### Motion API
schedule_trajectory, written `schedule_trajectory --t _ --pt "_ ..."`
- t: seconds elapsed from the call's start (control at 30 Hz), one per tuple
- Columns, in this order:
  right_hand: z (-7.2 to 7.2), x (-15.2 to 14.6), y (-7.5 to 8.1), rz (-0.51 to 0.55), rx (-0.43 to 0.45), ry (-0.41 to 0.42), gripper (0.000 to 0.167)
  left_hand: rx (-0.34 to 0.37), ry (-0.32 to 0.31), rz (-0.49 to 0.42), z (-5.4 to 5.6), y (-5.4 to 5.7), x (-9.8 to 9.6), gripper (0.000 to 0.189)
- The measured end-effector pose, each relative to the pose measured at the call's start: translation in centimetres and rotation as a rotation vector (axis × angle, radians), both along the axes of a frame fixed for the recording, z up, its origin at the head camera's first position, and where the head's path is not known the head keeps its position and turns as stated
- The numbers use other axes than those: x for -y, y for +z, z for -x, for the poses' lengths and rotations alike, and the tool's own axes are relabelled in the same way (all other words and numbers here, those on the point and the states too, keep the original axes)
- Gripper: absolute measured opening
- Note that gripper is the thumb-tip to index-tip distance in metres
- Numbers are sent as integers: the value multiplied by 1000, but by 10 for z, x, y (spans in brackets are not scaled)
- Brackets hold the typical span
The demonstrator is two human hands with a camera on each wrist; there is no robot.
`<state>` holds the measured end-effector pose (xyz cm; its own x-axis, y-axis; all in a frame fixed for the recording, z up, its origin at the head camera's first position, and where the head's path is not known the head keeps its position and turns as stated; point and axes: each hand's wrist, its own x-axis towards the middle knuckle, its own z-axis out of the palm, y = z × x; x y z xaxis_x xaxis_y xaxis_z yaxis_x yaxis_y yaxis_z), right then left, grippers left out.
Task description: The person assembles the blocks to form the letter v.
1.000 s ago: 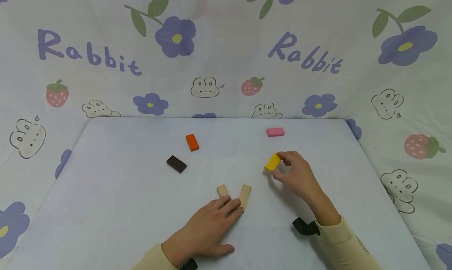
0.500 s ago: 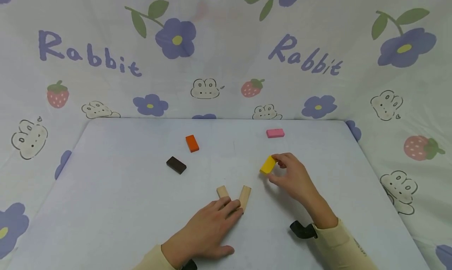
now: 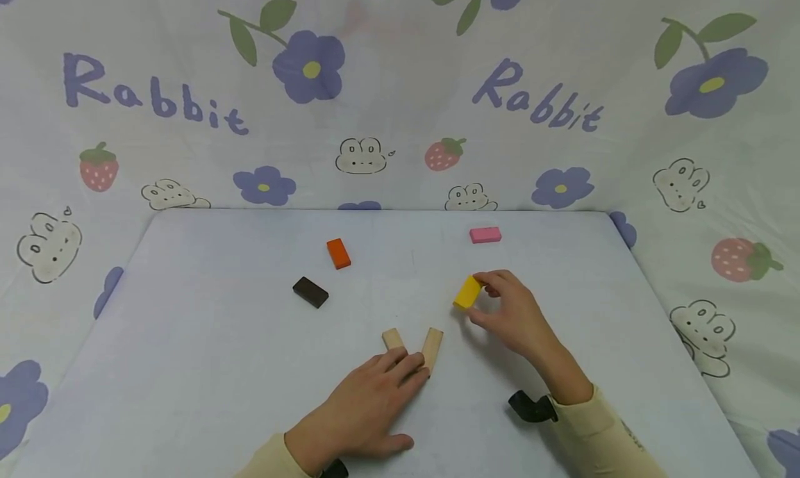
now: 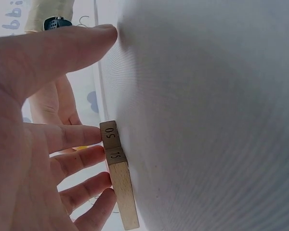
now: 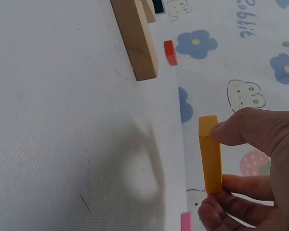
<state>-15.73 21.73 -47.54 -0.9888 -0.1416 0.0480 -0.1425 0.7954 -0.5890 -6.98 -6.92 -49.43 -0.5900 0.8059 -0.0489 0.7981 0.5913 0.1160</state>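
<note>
My right hand (image 3: 509, 318) pinches a yellow block (image 3: 467, 292) between thumb and fingers, holding it above the white table. In the right wrist view the thumb presses one end of the yellow block (image 5: 211, 163) and fingertips support the other. Two plain wooden blocks form a V on the table, a left one (image 3: 392, 338) and a right one (image 3: 432, 346). My left hand (image 3: 365, 401) rests its extended fingers on their near ends and hides where they meet. Printed numbers show on the wooden block ends (image 4: 110, 134) in the left wrist view, beside my fingertips.
A dark brown block (image 3: 310, 292) and an orange block (image 3: 339, 253) lie to the left, farther back. At the back right lies a pink block (image 3: 485, 235). A printed cloth (image 3: 400, 96) hangs behind the table (image 3: 187, 367).
My right hand has shifted a little to the left with the yellow block, bringing it closer to the wooden blocks. My left hand has stayed in place.
</note>
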Motion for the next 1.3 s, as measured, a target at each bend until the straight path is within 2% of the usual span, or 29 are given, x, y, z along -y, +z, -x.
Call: schedule_trajectory --t 0.53,0.93,1.3 --pt "-3 12 -6 19 -27 53 61 -7 -4 -23 0 -5 0 91" --pt "-5 22 -9 20 17 62 60 -14 -3 -28 -1 -4 2 90" --pt "-5 24 -17 20 -5 111 59 -13 3 -23 -1 -2 0 90"
